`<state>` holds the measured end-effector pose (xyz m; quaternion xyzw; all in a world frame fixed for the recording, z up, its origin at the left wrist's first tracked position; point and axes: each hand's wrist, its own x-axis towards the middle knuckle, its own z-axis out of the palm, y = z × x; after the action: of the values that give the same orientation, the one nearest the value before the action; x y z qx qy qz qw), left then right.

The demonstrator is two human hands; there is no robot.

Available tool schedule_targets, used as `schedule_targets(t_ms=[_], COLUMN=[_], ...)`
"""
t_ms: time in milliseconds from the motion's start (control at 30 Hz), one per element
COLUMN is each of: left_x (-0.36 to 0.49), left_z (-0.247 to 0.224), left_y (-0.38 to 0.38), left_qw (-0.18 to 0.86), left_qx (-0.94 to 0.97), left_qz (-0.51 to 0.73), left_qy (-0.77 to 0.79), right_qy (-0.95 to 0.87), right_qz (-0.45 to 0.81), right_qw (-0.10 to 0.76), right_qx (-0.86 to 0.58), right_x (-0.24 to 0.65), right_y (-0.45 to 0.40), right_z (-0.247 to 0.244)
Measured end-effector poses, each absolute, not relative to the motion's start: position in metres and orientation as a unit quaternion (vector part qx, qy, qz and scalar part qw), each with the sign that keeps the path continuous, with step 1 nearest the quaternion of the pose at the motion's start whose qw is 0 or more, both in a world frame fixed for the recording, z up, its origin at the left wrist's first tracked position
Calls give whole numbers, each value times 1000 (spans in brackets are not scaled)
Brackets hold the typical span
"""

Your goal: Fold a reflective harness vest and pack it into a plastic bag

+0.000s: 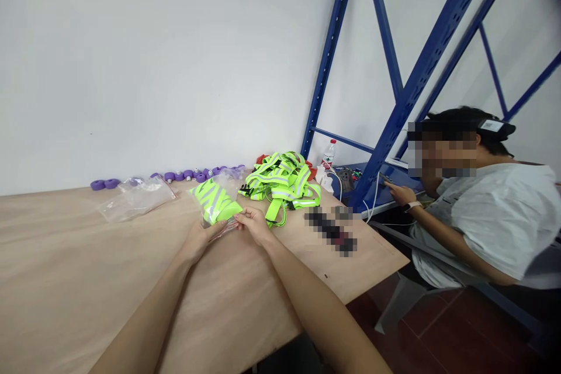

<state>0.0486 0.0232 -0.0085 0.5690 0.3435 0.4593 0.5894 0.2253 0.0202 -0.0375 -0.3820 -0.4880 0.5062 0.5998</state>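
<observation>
A folded neon-green reflective vest sits inside a clear plastic bag [214, 200] on the wooden table [87, 269]. My left hand [199, 239] grips the bag's near edge from the left. My right hand [254, 223] pinches the same edge from the right, fingertips meeting the left hand's. Just beyond lies a tangled pile of green reflective vests [283, 184] with grey stripes.
Empty clear bags [138, 196] lie at the left, with a row of purple wheels [175, 176] along the wall. A blurred dark object [331, 229] rests near the table's right edge. A seated person [477, 216] works at the right under a blue rack [394, 105]; a water bottle [328, 156] stands there.
</observation>
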Motion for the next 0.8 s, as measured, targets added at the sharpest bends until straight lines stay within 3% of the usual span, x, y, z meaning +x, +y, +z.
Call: schedule_targets(t_ms=[267,533,600,700,800], left_x=[49,43,38,24,1], left_z=[-16,-25,-23,-20,-16], left_y=[28,31,25,16,15], left_qw=[576,679,720,751,779], left_qx=[578,491,479,476,485], left_qz=[466,466,423,358,275], left_qy=[343,282,271,286,288], right_qy=[-494,-489,-577,-745,-809], right_qz=[496,432,335,155,102], right_qw=[601,629,601,478,428], right_qx=[-386,-421,-440,-438,-390], right_x=[224,229,231,227,218], right_y=[17,22,15,1,-8], right_z=[-35,-38,-31,-17,-7])
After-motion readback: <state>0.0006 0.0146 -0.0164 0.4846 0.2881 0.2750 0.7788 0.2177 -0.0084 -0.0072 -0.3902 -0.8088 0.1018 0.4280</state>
